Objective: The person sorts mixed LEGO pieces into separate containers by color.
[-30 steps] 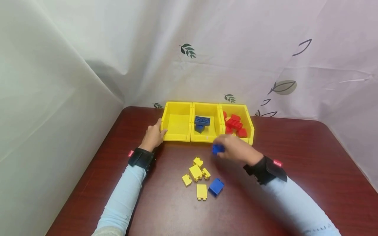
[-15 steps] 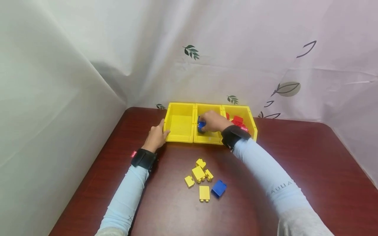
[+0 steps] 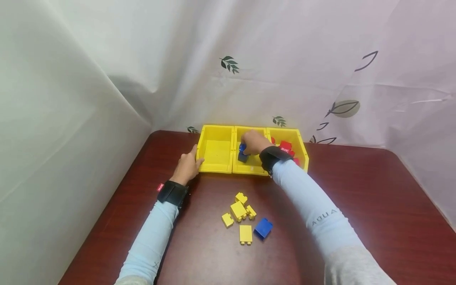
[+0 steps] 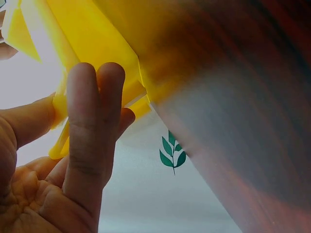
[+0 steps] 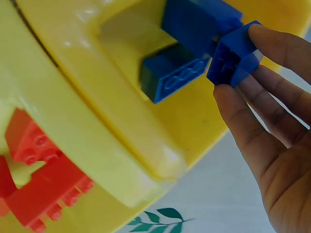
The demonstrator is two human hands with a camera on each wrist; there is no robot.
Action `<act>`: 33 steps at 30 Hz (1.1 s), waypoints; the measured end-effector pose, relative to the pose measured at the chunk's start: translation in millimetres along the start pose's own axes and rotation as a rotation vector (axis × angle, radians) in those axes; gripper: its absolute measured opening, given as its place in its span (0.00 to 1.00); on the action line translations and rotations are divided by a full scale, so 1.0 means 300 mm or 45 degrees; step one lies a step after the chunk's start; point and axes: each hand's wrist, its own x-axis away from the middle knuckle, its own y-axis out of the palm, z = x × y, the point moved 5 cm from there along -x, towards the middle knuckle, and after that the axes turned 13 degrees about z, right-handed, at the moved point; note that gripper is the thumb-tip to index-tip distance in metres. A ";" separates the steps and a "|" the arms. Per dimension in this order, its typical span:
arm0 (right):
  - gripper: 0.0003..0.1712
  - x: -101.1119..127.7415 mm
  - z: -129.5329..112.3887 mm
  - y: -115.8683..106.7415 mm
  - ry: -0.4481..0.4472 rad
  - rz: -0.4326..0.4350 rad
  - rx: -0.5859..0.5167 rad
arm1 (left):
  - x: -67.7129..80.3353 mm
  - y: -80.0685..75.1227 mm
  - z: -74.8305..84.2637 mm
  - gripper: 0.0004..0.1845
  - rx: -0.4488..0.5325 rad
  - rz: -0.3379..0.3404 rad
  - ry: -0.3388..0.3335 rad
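Note:
My left hand (image 3: 186, 166) grips the side wall of the left yellow bin (image 3: 215, 168); in the left wrist view the thumb lies on one side of the wall and straight fingers on the other. My right hand (image 3: 255, 142) reaches into the middle yellow bin (image 3: 249, 169). Between thumb and fingertips it pinches a small blue toy brick (image 5: 233, 54), its hollow underside partly showing in the right wrist view. Right beside that brick in the bin are a dark blue long brick (image 5: 175, 72) and another blue brick (image 5: 197, 24).
Several red bricks (image 3: 286, 145) lie in the right yellow bin (image 3: 304, 154). On the brown table (image 3: 213, 257), in front of the bins, are several yellow bricks (image 3: 238, 210) and one blue brick (image 3: 263, 228). A white curtain (image 3: 185, 71) hangs behind.
My right hand has carried a blue brick from in front of the bins over the wall into the middle bin, still pinching it. The left hand keeps its grip on the left bin.

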 end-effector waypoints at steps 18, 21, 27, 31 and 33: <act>0.16 -0.008 0.001 0.021 0.019 0.021 0.006 | -0.007 -0.005 -0.010 0.39 -0.031 -0.015 -0.005; 0.16 -0.008 -0.002 0.024 0.022 0.025 -0.007 | -0.006 -0.006 -0.013 0.39 -0.026 -0.019 -0.018; 0.16 -0.006 -0.005 0.024 0.020 0.036 -0.012 | -0.004 -0.007 -0.015 0.39 -0.026 -0.020 -0.023; 0.18 0.014 -0.014 -0.007 0.002 0.046 -0.040 | -0.005 -0.005 -0.016 0.39 -0.024 -0.018 -0.016; 0.19 0.034 -0.025 -0.035 -0.034 0.075 -0.062 | -0.007 -0.004 -0.015 0.39 -0.017 -0.015 -0.016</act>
